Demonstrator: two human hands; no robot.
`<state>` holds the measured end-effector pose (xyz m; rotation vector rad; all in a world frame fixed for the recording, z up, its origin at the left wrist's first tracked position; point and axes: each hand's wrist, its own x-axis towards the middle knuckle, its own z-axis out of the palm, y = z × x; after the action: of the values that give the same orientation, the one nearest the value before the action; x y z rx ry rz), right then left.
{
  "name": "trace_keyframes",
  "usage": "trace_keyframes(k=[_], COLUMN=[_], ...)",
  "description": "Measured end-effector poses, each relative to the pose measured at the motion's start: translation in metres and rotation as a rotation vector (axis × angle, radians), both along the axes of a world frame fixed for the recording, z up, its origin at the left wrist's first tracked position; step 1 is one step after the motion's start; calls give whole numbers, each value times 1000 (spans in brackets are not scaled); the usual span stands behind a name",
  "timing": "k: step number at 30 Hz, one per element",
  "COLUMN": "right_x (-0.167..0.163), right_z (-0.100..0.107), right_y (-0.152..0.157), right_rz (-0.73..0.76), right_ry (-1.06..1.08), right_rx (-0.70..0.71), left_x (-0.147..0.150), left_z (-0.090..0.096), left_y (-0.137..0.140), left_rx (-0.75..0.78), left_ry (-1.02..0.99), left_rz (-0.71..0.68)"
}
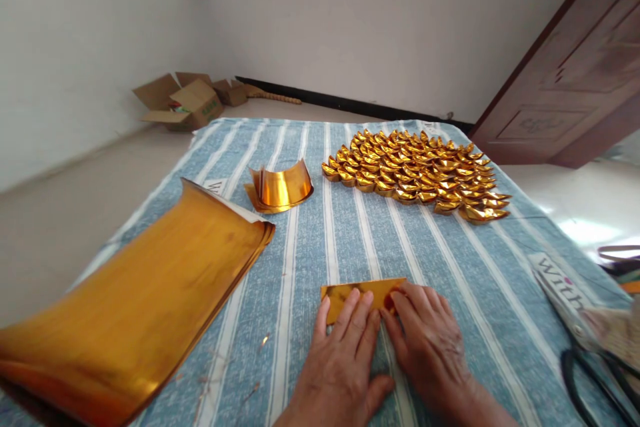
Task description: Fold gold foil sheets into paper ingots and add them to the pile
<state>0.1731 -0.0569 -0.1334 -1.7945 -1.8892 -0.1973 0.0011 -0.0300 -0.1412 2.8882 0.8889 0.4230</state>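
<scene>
A small gold foil paper rectangle point(350, 293) lies flat on the striped cloth in front of me. My left hand point(343, 360) presses on it with fingers stretched out and the thumb apart, to the right. At the paper's right end my right hand point(430, 337) has its fingers bent, with thumb and fingertips closed on the edge; part of that end is hidden beneath them. Beyond, to the right, stand rows of folded gold paper ingots point(415, 170). Some curved gold sheets point(285, 187) stand in a small stack farther back on the left.
A large stack of curled gold foil sheets point(135, 300) covers the left side of the blue-and-white cloth point(260, 293). Black-handled scissors point(580, 340) lie at the right edge. Cardboard boxes point(195, 103) sit on the floor by the wall; a brown door point(570, 73) is at right.
</scene>
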Motion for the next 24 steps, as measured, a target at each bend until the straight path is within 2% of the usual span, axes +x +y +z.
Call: trace_keyframes(k=[3,8,20,24], right_x=[4,16,56,64], right_z=[1,2,7,14], right_y=[-1,0,5,6], right_rz=[3,16,18,-25], right_ry=[56,165,189,279], right_rx=[-30,-62,-231,-142], left_x=[1,3,4,4], left_z=[11,19,21,22], left_y=[0,-1,-2,-1], left_rx=[-35,-97,-107,-121], left_ry=[43,73,102,129], left_rz=[8,21,27,32])
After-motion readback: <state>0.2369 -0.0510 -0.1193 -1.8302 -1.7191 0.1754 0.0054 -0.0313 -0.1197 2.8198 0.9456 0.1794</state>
